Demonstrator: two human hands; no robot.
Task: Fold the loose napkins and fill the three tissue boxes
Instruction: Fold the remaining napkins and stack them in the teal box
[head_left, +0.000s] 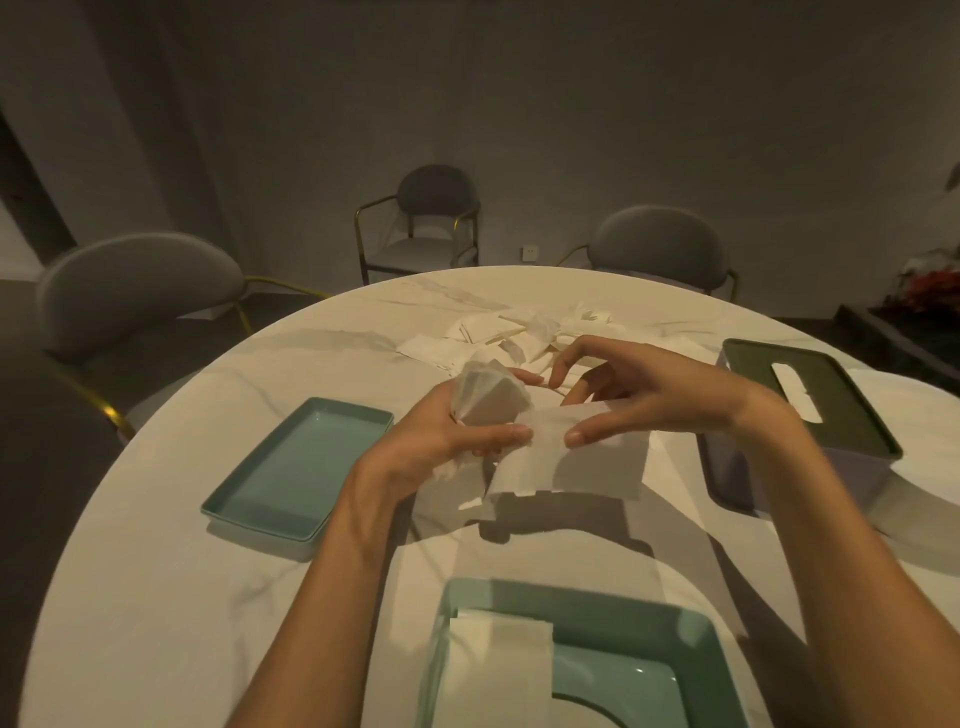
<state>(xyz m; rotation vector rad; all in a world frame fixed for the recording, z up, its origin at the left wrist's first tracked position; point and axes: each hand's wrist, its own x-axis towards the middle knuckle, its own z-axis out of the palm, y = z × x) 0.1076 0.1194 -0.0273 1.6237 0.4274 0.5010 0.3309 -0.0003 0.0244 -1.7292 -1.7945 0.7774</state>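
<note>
Round white marble-patterned table (218, 597) filling near and middle ground. Three grey round-backed upholstered chairs with gold metal legs standing around far side: one at far left (135, 291), one at far right (660, 244), third (431, 218) sitting back against grey wall (571, 104). Red blurred object (935, 291) lying at far right edge.

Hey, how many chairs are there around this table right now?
3. One chair stands at the table's far left edge, one at its far right edge, and one set back near the wall. Others nearer the camera may be hidden.
</note>
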